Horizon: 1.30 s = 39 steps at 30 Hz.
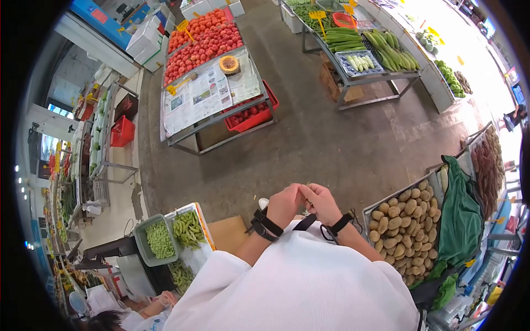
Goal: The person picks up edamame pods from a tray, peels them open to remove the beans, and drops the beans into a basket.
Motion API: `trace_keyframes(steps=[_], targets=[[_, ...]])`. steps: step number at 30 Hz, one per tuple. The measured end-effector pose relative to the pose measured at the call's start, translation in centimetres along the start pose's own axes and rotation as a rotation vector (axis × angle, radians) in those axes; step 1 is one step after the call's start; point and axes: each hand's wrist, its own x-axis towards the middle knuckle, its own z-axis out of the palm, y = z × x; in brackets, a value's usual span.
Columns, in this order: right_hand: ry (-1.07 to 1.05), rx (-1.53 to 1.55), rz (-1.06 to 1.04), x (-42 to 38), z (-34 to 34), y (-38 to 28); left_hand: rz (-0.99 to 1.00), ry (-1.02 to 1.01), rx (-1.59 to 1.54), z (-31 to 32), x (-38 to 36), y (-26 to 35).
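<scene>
My left hand (284, 206) and my right hand (322, 204) meet in front of my body, with fingers curled and fingertips together. Whatever they pinch is too small or too hidden to name. Each wrist wears a black strap. Below and left of them, a grey-green tub (141, 244) holds small green beans or peas (160, 241). Green pods (189, 229) lie beside it on a white tray (202, 255). To the right of my hands, a crate of potatoes (406, 226) stands apart from them.
A metal table with newspaper (193, 105), tomatoes (201, 49) and a cut pumpkin (228, 65) stands ahead. Green vegetables fill another stand (359, 77) at upper right. Green cloth (461, 212) hangs beside the potatoes. Another person's hand (167, 298) shows at lower left.
</scene>
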Motion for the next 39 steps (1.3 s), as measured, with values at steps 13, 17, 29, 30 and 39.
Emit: trace_keyframes(steps=[13,17,29,30,39], targets=[[-0.015,-0.063,-0.029,2.4,-0.4,1.7,-0.275,0.034,-0.396,0.3,-0.2,-1.8],[-0.018,-0.057,0.003,2.9,-0.8,2.0,-0.141,0.070,-0.193,0.3,-0.5,-1.4],[-0.026,-0.014,0.152,3.1,0.1,1.0,-0.193,0.031,-0.115,0.0,-1.6,-4.0],[-0.034,-0.034,0.159,3.6,-0.1,1.6,-0.195,0.115,-0.162,-0.7,-2.1,-4.3],[-0.273,-0.189,0.337,4.7,2.9,1.7,-0.958,0.950,-0.340,-4.7,-16.8,-19.6]])
